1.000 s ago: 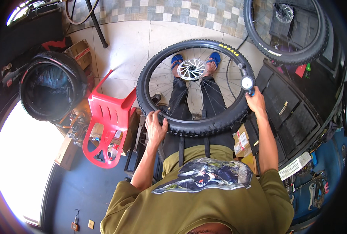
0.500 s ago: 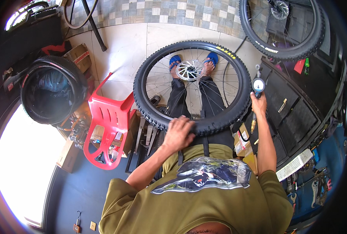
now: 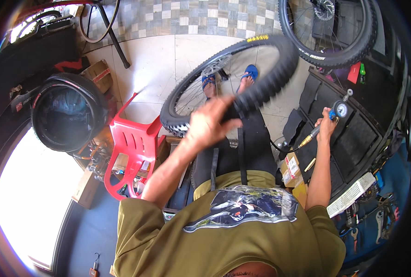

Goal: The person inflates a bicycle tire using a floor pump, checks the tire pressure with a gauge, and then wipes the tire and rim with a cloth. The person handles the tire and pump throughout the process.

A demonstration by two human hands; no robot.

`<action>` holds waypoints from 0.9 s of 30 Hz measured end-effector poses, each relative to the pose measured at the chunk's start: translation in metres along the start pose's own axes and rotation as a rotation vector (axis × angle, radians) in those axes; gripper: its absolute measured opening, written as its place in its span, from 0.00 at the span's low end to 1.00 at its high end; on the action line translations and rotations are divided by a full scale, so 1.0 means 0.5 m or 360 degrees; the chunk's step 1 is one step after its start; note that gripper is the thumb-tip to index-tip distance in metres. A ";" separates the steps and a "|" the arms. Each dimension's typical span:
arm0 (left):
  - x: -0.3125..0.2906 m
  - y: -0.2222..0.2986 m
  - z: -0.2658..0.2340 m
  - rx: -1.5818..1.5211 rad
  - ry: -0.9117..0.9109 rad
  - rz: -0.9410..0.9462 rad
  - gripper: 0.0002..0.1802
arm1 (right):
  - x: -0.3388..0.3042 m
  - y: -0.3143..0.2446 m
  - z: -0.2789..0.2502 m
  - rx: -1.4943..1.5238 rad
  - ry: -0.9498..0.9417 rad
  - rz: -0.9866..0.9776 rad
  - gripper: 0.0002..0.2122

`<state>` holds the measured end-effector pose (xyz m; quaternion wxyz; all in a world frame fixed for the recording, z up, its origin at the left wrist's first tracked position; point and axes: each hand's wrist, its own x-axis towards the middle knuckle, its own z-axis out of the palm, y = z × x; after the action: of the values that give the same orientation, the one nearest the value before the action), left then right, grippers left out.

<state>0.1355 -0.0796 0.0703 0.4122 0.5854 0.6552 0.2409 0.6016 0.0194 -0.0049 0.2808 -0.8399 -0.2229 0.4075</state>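
Observation:
A bicycle wheel with a knobby black tyre (image 3: 268, 90) stands tilted in front of my legs, its right side raised and blurred. A slotted brake disc (image 3: 216, 65) sits at its hub. My left hand (image 3: 208, 123) is at the tyre's near side, fingers stretched forward and thumb apart. The hand seems to touch the tread, though its fingertips are blurred. My right hand (image 3: 325, 125) is closed round a tyre inflator with a round dial gauge (image 3: 341, 110), held out to the right. A black hose (image 3: 281, 148) runs from its brass fitting.
A red plastic chair (image 3: 134, 138) stands at the left, beside stacked tyres (image 3: 67, 113). Another wheel (image 3: 328, 57) lies at the far right over a dark foam-lined case (image 3: 339, 138). Cardboard boxes (image 3: 291, 170) and hand tools (image 3: 379, 221) are near my right arm.
The wheel has gone from nearly level to tilted, its right side rising. My left hand has moved forward with it. My right hand has carried the inflator to the right, away from the tyre.

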 end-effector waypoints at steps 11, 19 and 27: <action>0.049 -0.415 -0.300 0.0371 0.0840 -0.1167 0.58 | -0.046 0.106 0.018 -0.0242 -0.0218 0.0146 0.18; -0.159 -0.560 -0.205 -0.0829 0.1200 -0.1731 0.52 | -0.103 0.144 0.053 -0.0436 -0.0388 0.0217 0.20; -0.251 -0.584 -0.131 -0.1037 0.1279 -0.1675 0.44 | -0.096 0.096 0.095 -0.0599 -0.0479 0.0192 0.21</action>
<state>-0.0875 -0.2479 -0.0948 0.3544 -0.0920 0.8451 0.3896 0.5431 -0.0314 -0.0336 0.0583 -0.8190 -0.2838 0.4953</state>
